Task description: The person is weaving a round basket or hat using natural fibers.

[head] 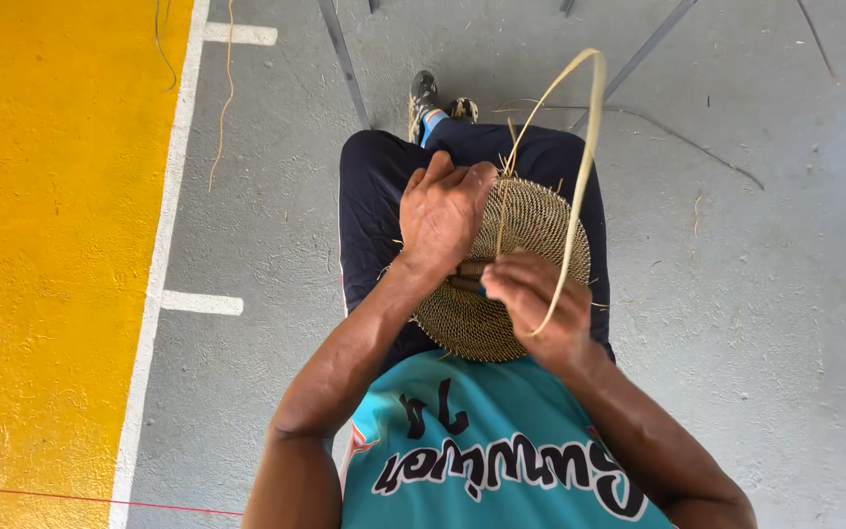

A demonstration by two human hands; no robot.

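One round woven disc (pixel 526 260) is sitting on the person's lap, resting across the dark trousers (pixel 369 196), and both hands are working right on top of it. Left hand (pixel 443 211) is lying flat-ish over the upper left of the disc, fingers curled and pressed close together, tips bearing down near the middle of the weave. Right hand (pixel 533 299) is hovering just below it, fingers bunched in a pinch around one long pale strip (pixel 585 147) that is arching up high and looping back down into the weave. Something short and brownish is sitting between the two hands; I cannot tell what it is.

To my eye, doing this stitch well is calling for steady tension: the left hand pinning the coil so it is not shifting, the right drawing the strip snug without kinking that tall loop, and keeping the disc level on the thighs.

Counting now: one disc, one working strip in hand, a few thin loose ends poking out near the top edge. Two hands, both busy. One shoe (pixel 423 98) is showing beyond the knees. Out on the grey floor (pixel 795 294), several stray fibres are lying scattered, and a yellow painted area (pixel 51 245) with white lines is running along the left.
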